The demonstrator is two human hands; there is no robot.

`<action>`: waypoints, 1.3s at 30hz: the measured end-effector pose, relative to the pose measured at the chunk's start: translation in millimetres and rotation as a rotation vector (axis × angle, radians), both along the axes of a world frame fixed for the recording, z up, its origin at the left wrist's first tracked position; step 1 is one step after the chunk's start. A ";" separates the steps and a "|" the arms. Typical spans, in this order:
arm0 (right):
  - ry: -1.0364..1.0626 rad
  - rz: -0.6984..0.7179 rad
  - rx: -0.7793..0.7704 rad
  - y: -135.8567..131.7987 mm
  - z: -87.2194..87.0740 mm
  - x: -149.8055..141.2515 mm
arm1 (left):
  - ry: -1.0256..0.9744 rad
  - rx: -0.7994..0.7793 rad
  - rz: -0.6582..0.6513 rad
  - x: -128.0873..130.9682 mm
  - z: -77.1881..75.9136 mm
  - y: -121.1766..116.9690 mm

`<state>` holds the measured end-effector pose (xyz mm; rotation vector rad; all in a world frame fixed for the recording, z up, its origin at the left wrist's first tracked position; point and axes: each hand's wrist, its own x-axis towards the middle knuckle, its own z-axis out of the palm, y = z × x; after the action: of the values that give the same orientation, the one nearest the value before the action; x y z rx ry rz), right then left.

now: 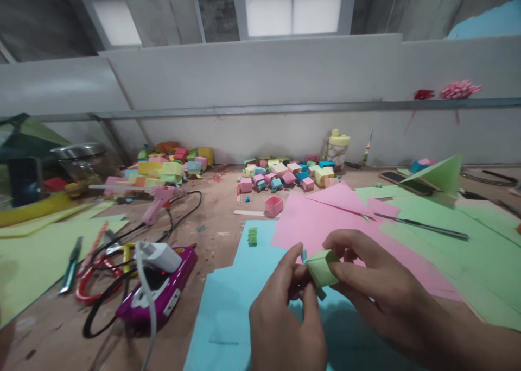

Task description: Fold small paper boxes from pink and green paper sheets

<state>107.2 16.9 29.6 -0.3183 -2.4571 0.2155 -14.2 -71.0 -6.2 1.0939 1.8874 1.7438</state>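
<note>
A brown table [220,197] spreads across the scene. Blue paper [228,306] covers its near middle, with pink paper [301,224] farther right. Over them are 2 hands: left hand [287,316] and right hand [378,284]. A purple power strip [177,281] lies near left, a pink glue gun [154,205] farther back. Between the hands, above the blue paper, is a green paper box [321,269], the fingers of both clamped on its opposite sides.

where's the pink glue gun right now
In the head view, the pink glue gun is left of centre, just in front of the left pile of coloured paper pieces and beyond the purple power strip.
</note>
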 end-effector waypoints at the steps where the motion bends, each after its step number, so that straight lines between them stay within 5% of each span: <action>1: -0.009 0.005 0.012 0.2 -0.6 0.0 | 0.016 0.000 0.006 0.6 0.6 -0.3; 21: -0.056 0.012 -0.004 -0.2 0.5 0.9 | 0.278 0.001 0.162 14.7 9.3 -3.5; 30: -0.019 0.032 -0.042 1.8 -5.0 1.4 | -0.007 0.021 0.042 13.1 15.4 -4.9; 35: -0.030 0.055 -0.262 15.2 -0.4 4.2 | -0.281 0.008 -0.083 7.5 12.5 -1.8; 39: -0.054 0.083 -0.708 25.7 8.1 1.6 | -0.397 -0.001 -0.128 2.5 8.8 2.0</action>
<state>108.7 42.6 37.7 -0.5200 -2.3687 1.1302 -11.7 -68.9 2.6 0.7760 1.5427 1.7342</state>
